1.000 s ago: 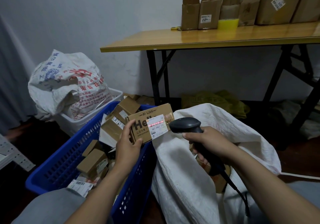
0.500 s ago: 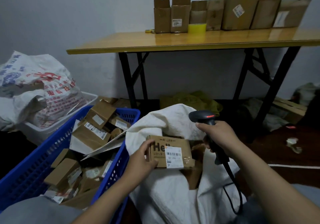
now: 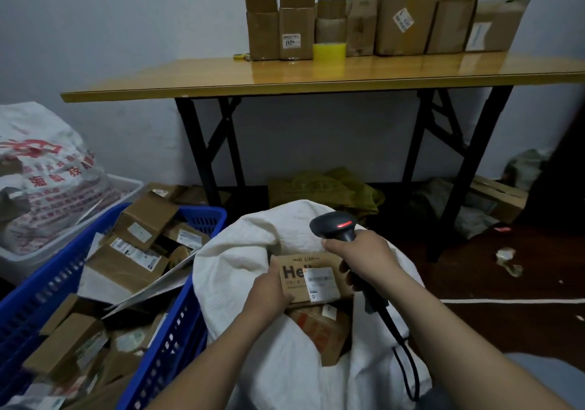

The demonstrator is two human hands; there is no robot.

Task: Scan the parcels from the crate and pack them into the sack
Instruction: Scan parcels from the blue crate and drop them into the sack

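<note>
Left hand [image 3: 269, 295] grips brown parcel [image 3: 311, 278] by side, right at mouth of white sack [image 3: 240, 270]. Right hand [image 3: 364, 261] wrapped tight round scanner [image 3: 337, 227]. Best: lower parcel flat onto boxes inside, then let go, keep cord clear

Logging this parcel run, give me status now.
Left hand holds the Hello parcel in the white sack mouth. Right hand grips the scanner. Nothing blocking.
</note>
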